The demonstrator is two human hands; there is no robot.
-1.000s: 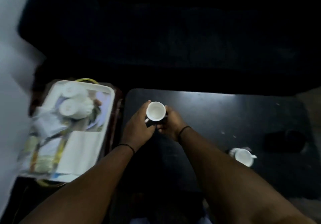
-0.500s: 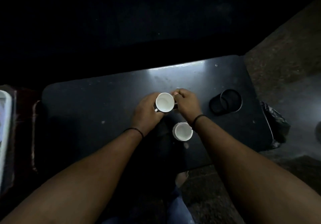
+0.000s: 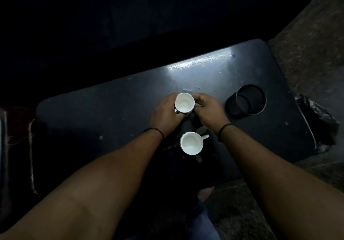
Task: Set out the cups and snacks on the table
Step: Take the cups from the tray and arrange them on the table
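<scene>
Held cup: a white cup (image 3: 184, 102) is seen from above, upright, mouth open to the camera, held between both hands over the middle of the tabletop (image 3: 104, 116); whether its base touches the surface cannot be told
Left hand: the left hand (image 3: 165, 115) is wrapped against the left side of the held cup, its fingers curled round the wall; a dark band is worn at the wrist
Right hand: the right hand (image 3: 208, 112) is closed on the right side of the same cup, the fingers bent in toward its rim and side; a dark band is worn at this wrist too
Second cup: another white cup (image 3: 191, 143) is set upright on the tabletop, nearer the person than the held one and just below the two hands, apart from them; its handle is turned to the right
Black holder: a round black container (image 3: 246, 100) is placed to the right of the hands, near the right end of the tabletop, tilted so that its open mouth is shown
Tabletop: dark, with rounded corners, marked by pale specks and a bright glare near its far edge
Surroundings: a rough floor (image 3: 307, 40) is seen to the right, and a crumpled dark bag (image 3: 316, 116) is lodged against the right edge of the tabletop
</scene>
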